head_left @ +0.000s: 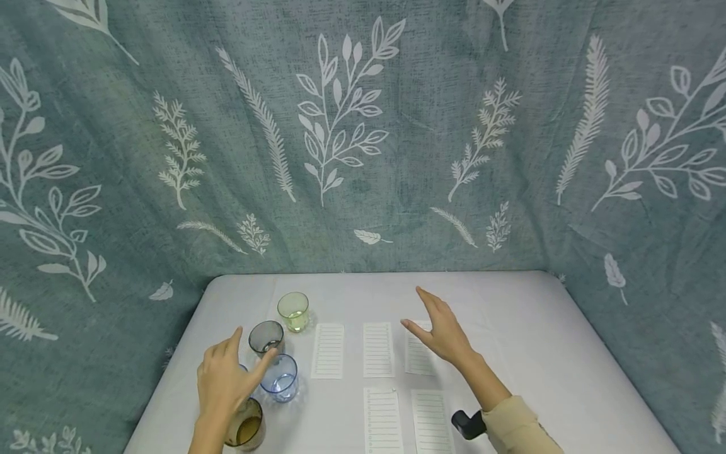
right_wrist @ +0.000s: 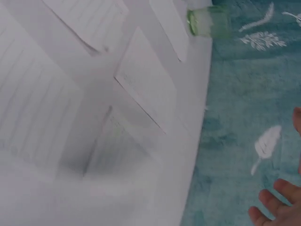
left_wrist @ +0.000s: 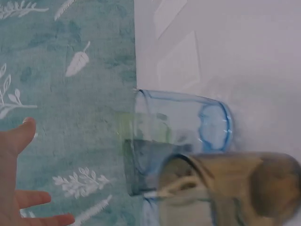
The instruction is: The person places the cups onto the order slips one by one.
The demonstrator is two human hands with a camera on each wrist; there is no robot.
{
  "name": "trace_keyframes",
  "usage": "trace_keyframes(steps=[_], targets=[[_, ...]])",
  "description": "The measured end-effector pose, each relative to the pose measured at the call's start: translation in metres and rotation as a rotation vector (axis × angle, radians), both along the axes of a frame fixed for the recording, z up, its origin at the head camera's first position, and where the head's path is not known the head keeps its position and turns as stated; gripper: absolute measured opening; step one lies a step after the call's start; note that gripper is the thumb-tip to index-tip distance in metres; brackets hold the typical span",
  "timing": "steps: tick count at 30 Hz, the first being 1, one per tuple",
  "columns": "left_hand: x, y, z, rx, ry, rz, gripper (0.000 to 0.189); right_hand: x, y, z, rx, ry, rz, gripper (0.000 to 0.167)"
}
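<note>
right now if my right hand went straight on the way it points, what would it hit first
The right hand would likely meet the leaf-print curtain behind the table; nothing standing shows between hand and curtain, though depth is hard to judge.

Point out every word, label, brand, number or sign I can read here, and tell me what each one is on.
No text can be read.
Cards: ruled lines with faint marks, too small or blurred to read.
Glasses: no lettering shows.
Backdrop: white leaf pictures, no lettering.
</note>
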State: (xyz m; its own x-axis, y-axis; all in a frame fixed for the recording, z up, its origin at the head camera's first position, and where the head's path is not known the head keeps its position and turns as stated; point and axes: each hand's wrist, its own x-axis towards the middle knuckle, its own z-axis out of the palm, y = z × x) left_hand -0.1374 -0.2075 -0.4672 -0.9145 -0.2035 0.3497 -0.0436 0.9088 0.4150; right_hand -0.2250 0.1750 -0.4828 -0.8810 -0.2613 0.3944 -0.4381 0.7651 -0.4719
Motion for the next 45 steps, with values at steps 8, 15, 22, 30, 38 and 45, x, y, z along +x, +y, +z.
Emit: trace_keyframes(steps=[8,15,22,30,38,45], targets=[[0.024,-0.019,-0.018,0.066,-0.198,0.101,0.095,-0.006,-0.043,-0.028,-0.070,-0.063,0.064,0.072],[0.044,-0.035,-0.034,0.170,-0.386,0.142,0.110,-0.014,-0.077,-0.050,-0.034,-0.119,0.145,0.071],[0.053,-0.042,-0.049,0.276,-0.426,0.102,0.115,-0.023,-0.103,-0.058,0.043,-0.206,0.208,0.073],[0.050,-0.037,-0.064,0.340,-0.417,0.065,0.114,-0.030,-0.127,-0.075,0.194,-0.280,0.243,0.073],[0.054,-0.036,-0.073,0.396,-0.393,0.082,0.121,-0.022,-0.141,-0.090,0.319,-0.300,0.227,0.071],[0.057,-0.032,-0.075,0.437,-0.353,0.156,0.127,-0.015,-0.144,-0.099,0.428,-0.229,0.220,0.069]])
